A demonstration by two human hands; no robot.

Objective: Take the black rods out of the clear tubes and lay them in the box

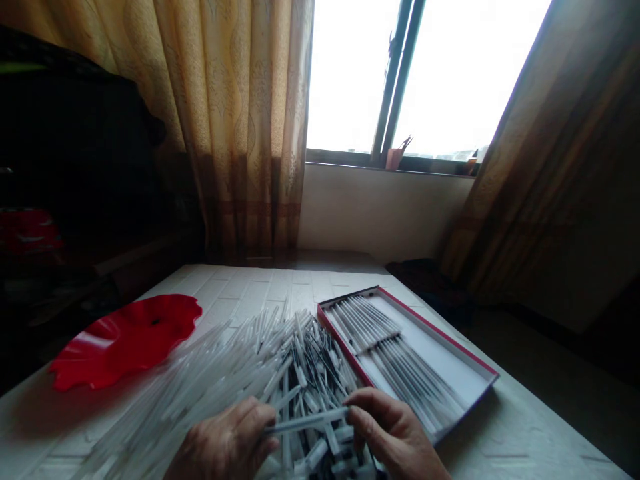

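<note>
Both grips are clamped on one slim pale pen [311, 421]: the left hand [225, 437] pinches one end between thumb and fingers, the right hand [395, 430] the other. The pen lies nearly level, rising slightly to the right, above the near part of a loose heap of pens [315, 367], whose pieces show dark and clear parts. To its left spreads a larger pile of translucent tubes [200, 387], blurred toward the near edge.

Just right of the heap sits a shallow box [440, 360] with a red rim and white inside. It holds two groups of slender pens laid side by side, one at its far end and one nearer; a strip along its right side is bare. A red dish [125, 340] with a wavy rim stands left on the tabletop [260, 283], a small dark spot showing inside.

Both hands come in from the near edge, backs up, fingers curled inward toward each other.
</note>
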